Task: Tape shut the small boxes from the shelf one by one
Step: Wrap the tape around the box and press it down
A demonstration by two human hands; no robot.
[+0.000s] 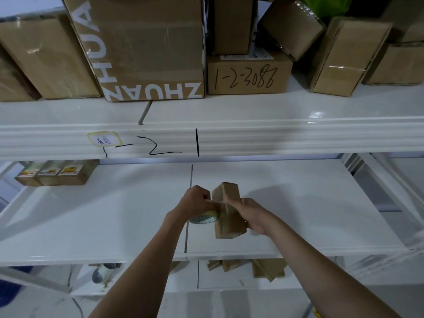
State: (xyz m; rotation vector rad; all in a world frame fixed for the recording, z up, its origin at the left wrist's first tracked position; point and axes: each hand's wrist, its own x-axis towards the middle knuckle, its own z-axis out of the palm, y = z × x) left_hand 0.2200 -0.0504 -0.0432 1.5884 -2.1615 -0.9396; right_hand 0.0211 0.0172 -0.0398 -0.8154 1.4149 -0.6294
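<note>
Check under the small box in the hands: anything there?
Under the small box only bare white shelf shows. The left hand holds a tape roll against its left side; the right hand covers the box's right side.

The left hand (197,199) covers most of the tape roll (204,218); only its lower rim shows. The right hand (251,214) is blurred and hides the box's (226,203) right side. The labels on the packets (57,172) at the left are too blurred to read. The top edge cuts off the cartons (146,47).
</note>
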